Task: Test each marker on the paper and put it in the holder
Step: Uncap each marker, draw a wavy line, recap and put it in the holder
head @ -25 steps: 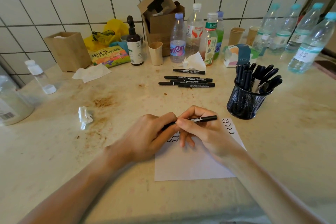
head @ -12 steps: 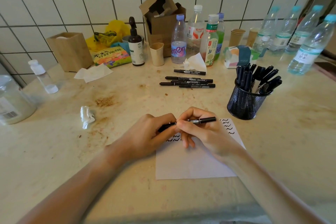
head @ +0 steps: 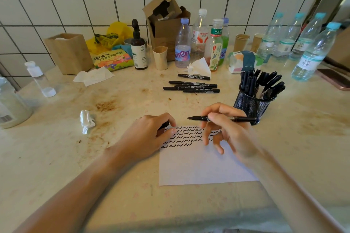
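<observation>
My right hand [head: 229,130] grips an uncapped black marker [head: 240,119] level above the white paper [head: 200,166], with its tip pointing left. My left hand [head: 149,134] holds the marker's black cap [head: 166,125] between curled fingers at the paper's top left corner. Rows of black squiggles cover the top of the sheet. Several capped black markers [head: 191,86] lie side by side on the counter behind the paper. A black mesh holder [head: 250,106], right of my right hand, is full of several markers.
Bottles [head: 182,43], a cardboard box [head: 166,22], a paper cup [head: 160,57] and a tissue pack [head: 244,61] line the tiled wall. Water bottles [head: 314,51] stand at the far right near a phone [head: 335,79]. A crumpled tissue [head: 86,121] lies left of my hands.
My hands have pulled apart: the cap came off the marker in my left hand, and my right hand moved right with the marker, baring its tip.
</observation>
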